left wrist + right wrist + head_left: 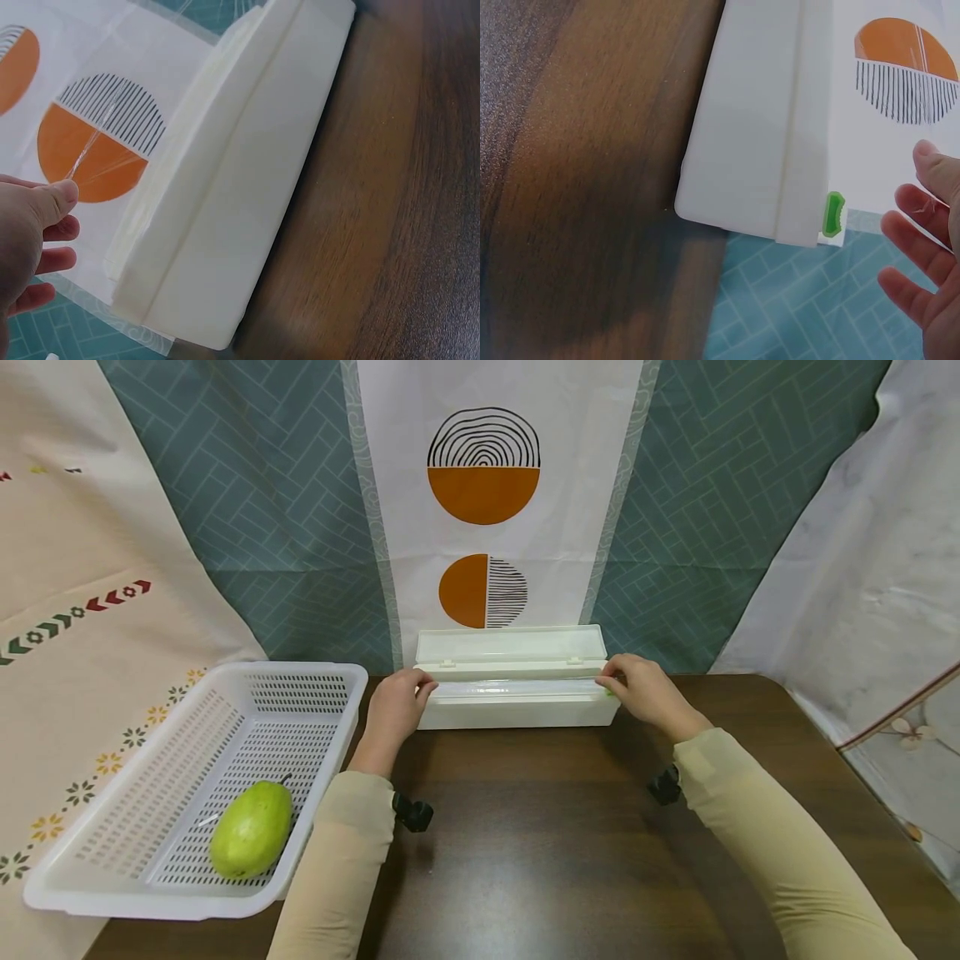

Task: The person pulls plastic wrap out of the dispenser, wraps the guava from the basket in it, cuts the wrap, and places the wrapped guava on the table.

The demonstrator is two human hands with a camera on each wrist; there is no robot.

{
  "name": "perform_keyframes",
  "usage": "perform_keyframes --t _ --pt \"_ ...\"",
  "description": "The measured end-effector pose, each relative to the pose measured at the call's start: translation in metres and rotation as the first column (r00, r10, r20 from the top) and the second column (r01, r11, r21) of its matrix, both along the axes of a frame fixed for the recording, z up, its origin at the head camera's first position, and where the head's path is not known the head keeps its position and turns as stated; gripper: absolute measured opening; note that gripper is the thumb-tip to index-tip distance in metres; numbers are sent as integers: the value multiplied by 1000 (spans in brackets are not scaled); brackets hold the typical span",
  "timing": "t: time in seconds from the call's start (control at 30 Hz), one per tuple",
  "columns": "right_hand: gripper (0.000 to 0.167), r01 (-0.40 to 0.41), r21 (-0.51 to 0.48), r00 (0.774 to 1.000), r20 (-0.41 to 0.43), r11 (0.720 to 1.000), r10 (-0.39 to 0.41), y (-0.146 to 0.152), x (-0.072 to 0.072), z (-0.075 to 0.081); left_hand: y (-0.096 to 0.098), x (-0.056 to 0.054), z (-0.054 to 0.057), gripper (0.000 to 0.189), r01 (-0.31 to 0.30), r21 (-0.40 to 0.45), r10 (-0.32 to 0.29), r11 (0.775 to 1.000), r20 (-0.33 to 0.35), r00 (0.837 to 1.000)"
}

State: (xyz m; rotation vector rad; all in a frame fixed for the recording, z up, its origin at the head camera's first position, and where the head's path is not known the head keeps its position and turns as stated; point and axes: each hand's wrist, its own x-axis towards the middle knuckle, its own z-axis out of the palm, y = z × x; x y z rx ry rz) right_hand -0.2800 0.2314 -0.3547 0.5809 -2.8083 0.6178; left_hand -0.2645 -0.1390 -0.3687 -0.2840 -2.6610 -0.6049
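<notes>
A dark brown wooden table [525,827] spans the near part, with a soft sheen of light at its near middle. Beyond its far edge hangs a teal cloth [262,485] with pale brick-like lines; its white centre panel [585,468] has patterned grey edges and two circles [483,497], part orange, part black-lined. At left hangs a cream cloth [90,527] with rows of small coloured motifs; at right, a creased white cloth [862,585] with a brown line and flowers.
</notes>
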Motion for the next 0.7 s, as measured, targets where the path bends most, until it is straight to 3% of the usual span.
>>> perform_keyframes --t 0.43,0.7 --pt "18 4 -12 1000 -22 1000 -4 0 2 5 0 5 5 18 4 10 -4 1000 -52 999" --pt "18 10 -26 1000 -18 1000 -10 1 4 7 -1 7 8 19 0 13 1 1000 -46 999"
